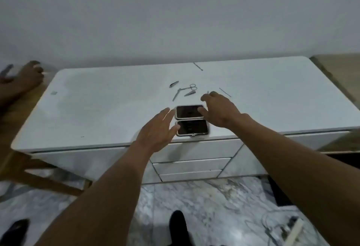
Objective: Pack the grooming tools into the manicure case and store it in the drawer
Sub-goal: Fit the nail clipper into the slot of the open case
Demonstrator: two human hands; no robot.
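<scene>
Lying open, one manicure case [191,120], two hands [155,130], six loose tools [190,90]

White cabinet top [97,109], glossy, rounded corners, standing against a plain wall. Near its front edge, centre, lies the manicure case [191,120] — opened flat, two dark-lined halves one behind the other, the nearer half reaching the front edge. Behind the case, a loose cluster of metal tools: small scissors [187,88], a nail clipper [174,84], a second clipper-like piece [190,93] just beside the scissors, and a slim straight tool [176,97] — all close together, contact between them unclear. Well apart, a thin stick [198,66] near the back edge and another [225,92] to the right. A small grey mark [54,92] sits far left.
</scene>
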